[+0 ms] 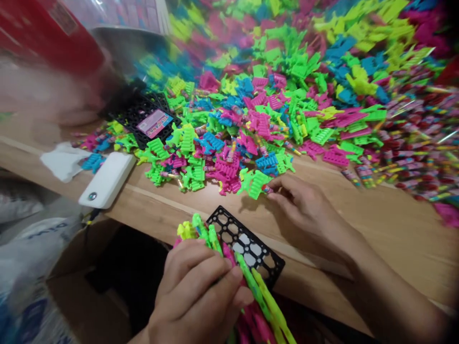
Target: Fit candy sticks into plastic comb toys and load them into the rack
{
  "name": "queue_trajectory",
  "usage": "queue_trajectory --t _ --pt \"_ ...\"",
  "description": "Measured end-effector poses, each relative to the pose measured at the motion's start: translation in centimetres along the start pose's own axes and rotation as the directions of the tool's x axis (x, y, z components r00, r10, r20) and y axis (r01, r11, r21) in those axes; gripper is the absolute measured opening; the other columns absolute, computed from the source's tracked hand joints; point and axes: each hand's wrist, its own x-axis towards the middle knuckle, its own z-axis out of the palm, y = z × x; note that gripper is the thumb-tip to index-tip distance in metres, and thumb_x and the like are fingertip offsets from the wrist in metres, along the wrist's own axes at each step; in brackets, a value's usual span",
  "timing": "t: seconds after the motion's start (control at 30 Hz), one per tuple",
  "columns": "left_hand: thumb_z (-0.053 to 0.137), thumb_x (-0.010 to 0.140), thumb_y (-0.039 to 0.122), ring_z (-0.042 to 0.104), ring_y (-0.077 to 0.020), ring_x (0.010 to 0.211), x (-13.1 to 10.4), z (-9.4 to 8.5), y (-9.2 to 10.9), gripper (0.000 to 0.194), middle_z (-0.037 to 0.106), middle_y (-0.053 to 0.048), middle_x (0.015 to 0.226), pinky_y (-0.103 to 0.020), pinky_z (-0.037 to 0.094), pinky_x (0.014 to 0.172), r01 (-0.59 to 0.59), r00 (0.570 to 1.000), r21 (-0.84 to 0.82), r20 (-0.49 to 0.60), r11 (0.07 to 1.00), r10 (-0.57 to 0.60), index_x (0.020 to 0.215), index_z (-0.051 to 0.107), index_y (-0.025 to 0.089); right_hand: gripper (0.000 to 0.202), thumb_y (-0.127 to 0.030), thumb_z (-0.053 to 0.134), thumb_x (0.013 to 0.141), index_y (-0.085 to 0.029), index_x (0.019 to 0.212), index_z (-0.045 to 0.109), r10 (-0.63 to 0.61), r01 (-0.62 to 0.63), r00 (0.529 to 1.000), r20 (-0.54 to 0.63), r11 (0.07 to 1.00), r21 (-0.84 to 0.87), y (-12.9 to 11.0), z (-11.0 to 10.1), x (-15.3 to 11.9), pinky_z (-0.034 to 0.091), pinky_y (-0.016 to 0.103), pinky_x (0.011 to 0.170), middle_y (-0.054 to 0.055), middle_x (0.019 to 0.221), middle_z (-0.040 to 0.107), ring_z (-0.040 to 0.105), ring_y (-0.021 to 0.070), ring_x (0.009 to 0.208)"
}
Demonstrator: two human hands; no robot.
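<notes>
My left hand (199, 286) is wrapped round a bundle of flat plastic toy pieces (263, 291) in green, yellow and pink, which stick out above and below the fist. Right beside that bundle, a black plastic rack (276, 263) with rows of round holes lies tilted across the table edge. Thumb and fingertips of my right hand (304, 205) pinch the end of a green plastic toy piece (255, 184) at the front of the pile. A small red and blue wrapped end shows at the fingertips.
A big heap of colourful toy pieces (261, 124) covers the table's back, with wrapped candy sticks (416, 138) at right. At left lie another black rack (143, 112) with a label, a white power bank (107, 181) and tissue (64, 160). Another person's red sleeve (53, 33) is blurred. An open cardboard box (82, 286) stands below.
</notes>
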Motion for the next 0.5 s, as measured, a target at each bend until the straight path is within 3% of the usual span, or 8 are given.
queue_trajectory --t 0.1,0.23,0.4,0.5 --pt "0.070 0.091 0.026 0.069 -0.0180 0.078 -0.5 0.9 0.1 0.005 0.073 -0.001 0.077 -0.036 0.062 0.084 0.018 0.994 -0.001 -0.108 1.000 -0.018 0.090 0.075 0.025 0.015 -0.026 0.052 0.101 -0.019 0.107 0.064 -0.039 0.016 0.993 0.111 0.979 0.203 -2.2 0.9 -0.5 0.045 0.030 0.076 0.005 0.096 0.069 0.063 0.0197 0.087" --pt "0.067 0.091 0.024 0.069 -0.0187 0.080 -0.7 1.0 0.3 0.008 0.073 -0.002 0.078 -0.037 0.062 0.086 0.052 0.993 -0.035 -0.104 0.998 -0.055 0.091 0.075 0.023 0.012 -0.018 0.051 0.097 -0.019 0.096 0.062 -0.096 0.016 0.979 0.177 0.912 0.410 -4.3 3.5 0.2 0.045 0.027 0.071 0.002 0.086 0.067 0.062 0.0171 0.080" --pt "0.066 0.093 0.025 0.069 -0.0180 0.080 -0.5 1.0 0.3 0.010 0.072 -0.002 0.078 -0.036 0.061 0.085 0.020 0.993 -0.038 -0.115 0.999 -0.025 0.091 0.075 0.022 0.018 -0.005 0.049 0.085 -0.018 0.089 0.060 -0.179 0.052 0.967 0.182 0.835 0.548 -4.9 6.3 2.0 0.044 0.022 0.065 -0.002 0.076 0.062 0.060 0.0142 0.072" --pt "0.067 0.093 0.026 0.069 -0.0176 0.079 -0.6 1.3 0.1 0.009 0.072 -0.001 0.077 -0.036 0.061 0.085 0.018 0.990 -0.026 -0.140 0.999 -0.022 0.090 0.075 0.023 0.021 -0.002 0.047 0.083 -0.018 0.087 0.059 -0.232 0.106 0.957 0.175 0.839 0.534 -4.7 6.9 2.6 0.042 0.021 0.064 -0.003 0.074 0.060 0.058 0.0126 0.070"
